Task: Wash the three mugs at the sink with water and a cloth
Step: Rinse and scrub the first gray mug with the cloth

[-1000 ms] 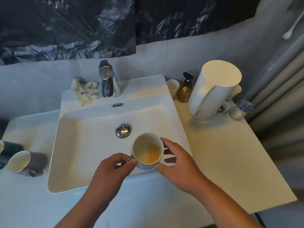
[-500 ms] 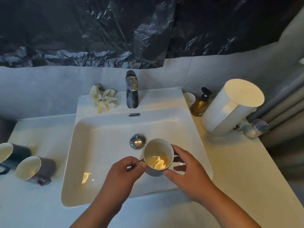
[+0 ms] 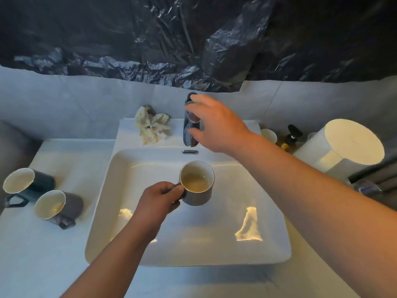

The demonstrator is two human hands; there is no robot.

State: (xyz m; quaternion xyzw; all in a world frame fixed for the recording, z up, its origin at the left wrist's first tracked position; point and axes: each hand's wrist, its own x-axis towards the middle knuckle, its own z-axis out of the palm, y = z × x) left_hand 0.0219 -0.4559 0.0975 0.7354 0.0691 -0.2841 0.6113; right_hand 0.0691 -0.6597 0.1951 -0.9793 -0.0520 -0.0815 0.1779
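My left hand grips the handle of a grey mug and holds it upright over the white sink, below the chrome tap. The mug has a brownish residue inside. My right hand is at the tap, fingers curled around its lever at the top. Two more mugs lie on their sides on the counter left of the sink: a dark teal mug and a grey-purple mug. A crumpled pale cloth sits on the sink's back ledge, left of the tap.
Right of the sink stand a small white cup, an amber pump bottle and a large white cylindrical jug. A small glass object sits at the right edge. Black plastic sheeting covers the wall above.
My right hand has left the mug and reached up to the tap lever. My left hand has carried the mug toward the back of the basin, under the spout.
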